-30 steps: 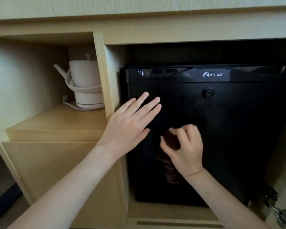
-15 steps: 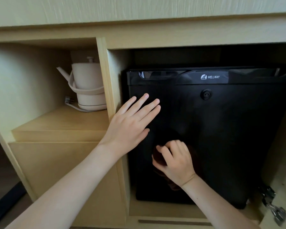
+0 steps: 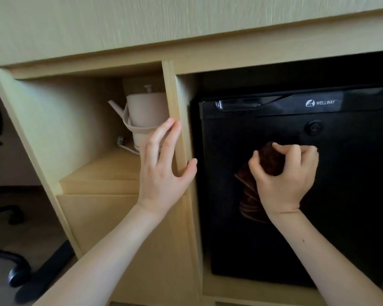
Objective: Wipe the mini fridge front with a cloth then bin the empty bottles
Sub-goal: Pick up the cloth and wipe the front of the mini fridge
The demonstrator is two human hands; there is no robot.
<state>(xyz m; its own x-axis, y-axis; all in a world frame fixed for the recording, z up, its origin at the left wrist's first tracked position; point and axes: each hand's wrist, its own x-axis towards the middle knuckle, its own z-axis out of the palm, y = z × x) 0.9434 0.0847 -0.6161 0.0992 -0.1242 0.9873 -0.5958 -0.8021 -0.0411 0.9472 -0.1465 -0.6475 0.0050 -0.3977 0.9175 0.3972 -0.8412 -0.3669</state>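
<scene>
One label point(image 3: 321, 103) reads WELLWAY on the fridge point(image 3: 352, 195), above a probable keyhole point(image 3: 312, 127).

A light wood cabinet point(image 3: 119, 29) is split by an upright divider point(image 3: 171, 96) into two compartments. In the left one a raised shelf point(image 3: 102, 171) carries a pale kettle point(image 3: 145, 111) at its back right corner, just beside the divider, with the kettle's cord point(image 3: 125, 144) lying on the shelf at its foot. The right compartment's bottom board point(image 3: 241, 288) carries a black mini fridge point(image 3: 352, 195) – upright, filling most of the opening. Left of the cabinet, the floor point(image 3: 31, 228) bears a black chair base point(image 3: 16, 276) on a castor.
</scene>
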